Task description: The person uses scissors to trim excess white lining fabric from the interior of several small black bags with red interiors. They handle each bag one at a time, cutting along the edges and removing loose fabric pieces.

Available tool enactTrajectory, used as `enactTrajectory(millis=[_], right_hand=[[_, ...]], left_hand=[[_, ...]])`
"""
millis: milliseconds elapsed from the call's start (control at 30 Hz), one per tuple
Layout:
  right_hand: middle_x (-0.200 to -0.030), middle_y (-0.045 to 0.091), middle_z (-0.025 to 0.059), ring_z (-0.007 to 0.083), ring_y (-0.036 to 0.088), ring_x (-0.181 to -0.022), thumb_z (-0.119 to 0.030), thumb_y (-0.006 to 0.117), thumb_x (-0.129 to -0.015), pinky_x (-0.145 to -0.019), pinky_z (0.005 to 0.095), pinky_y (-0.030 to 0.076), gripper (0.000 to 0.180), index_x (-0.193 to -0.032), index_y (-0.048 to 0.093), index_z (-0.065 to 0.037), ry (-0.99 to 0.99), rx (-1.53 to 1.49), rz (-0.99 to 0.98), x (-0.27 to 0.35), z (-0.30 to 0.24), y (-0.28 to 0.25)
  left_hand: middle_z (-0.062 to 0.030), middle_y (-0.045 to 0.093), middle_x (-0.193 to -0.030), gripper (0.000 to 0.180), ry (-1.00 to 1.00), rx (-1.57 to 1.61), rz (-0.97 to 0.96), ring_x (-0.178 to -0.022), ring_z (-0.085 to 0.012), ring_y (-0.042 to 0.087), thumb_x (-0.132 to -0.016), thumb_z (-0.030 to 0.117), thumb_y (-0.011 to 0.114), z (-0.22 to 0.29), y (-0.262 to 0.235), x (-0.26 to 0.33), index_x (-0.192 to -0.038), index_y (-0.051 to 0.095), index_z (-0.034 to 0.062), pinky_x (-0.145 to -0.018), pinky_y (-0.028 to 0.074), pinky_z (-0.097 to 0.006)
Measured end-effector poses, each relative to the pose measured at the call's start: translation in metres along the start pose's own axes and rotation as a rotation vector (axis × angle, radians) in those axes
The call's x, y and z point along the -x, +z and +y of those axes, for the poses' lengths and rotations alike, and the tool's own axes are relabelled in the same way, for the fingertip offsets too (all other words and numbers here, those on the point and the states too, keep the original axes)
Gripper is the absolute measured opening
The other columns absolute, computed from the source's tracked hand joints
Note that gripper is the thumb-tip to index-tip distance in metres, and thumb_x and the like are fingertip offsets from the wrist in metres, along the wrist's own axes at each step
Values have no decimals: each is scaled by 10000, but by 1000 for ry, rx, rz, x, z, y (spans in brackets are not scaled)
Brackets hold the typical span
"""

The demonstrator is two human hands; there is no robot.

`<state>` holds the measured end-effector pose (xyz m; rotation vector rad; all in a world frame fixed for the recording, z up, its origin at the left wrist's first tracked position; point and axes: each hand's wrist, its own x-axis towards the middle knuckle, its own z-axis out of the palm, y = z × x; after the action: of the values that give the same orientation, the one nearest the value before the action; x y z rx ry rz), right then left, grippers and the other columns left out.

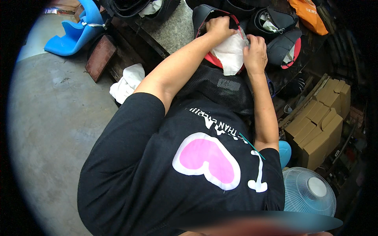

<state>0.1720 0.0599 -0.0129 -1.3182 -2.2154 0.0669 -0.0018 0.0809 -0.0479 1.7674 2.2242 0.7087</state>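
Note:
A black, cap-like piece with red edging (201,19) lies open side up in front of me at the far side. White cloth (229,51) hangs from its opening over the near red edge. My left hand (219,27) reaches into the opening, its fingers curled down at the white cloth's top; the fingertips are hidden. At the right side of the same piece, my right hand (256,55) is closed at the edge beside the white cloth, thumb against bent fingers. What exactly it pinches is too small to tell. Black mesh fabric (214,88) lies just below, close to my body.
More black pieces with white cloth inside (283,49) crowd the right of the work surface. An orange bag (309,15) lies beyond them. Cardboard boxes (315,128) and a fan (311,190) stand at right. A blue plastic chair (75,33) and white cloth bundle (128,82) are at left.

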Motion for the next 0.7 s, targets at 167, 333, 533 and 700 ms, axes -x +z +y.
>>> enactTrajectory(millis=[167,333,533,700], right_hand=[[-1091,629,147,307,594,-1026,28,541,-780,-939,412,462,382,-1152,593,-40,-96,-340,-190,4,-19,28],[-1093,619,128,306,585,-1023,-25,579,-769,-913,401,480,374,-1141,611,-41,-275,-187,-52,12,-13,40],[-1137,583,101,305,569,-1026,-72,605,-743,-912,389,488,418,-1160,615,-51,-285,-87,-74,3,-12,37],[-1132,578,103,308,564,-1028,-82,602,-746,-914,396,487,424,-1169,613,-57,-275,-78,-81,3,-13,37]], left_hand=[[-154,702,-872,373,90,161,-174,-835,-319,689,-733,348,770,-20,-1,-12,-919,670,40,-739,541,-431],[-99,661,-733,171,14,574,-295,-596,-144,640,-816,92,652,-37,-1,-12,-962,669,5,-567,522,-316],[-171,683,-802,213,292,235,-103,-706,-278,676,-781,165,678,-27,-8,-5,-933,687,16,-676,535,-368],[-190,651,-855,137,353,64,-25,-843,-373,641,-804,144,622,-18,-11,-5,-845,664,20,-749,518,-448]])
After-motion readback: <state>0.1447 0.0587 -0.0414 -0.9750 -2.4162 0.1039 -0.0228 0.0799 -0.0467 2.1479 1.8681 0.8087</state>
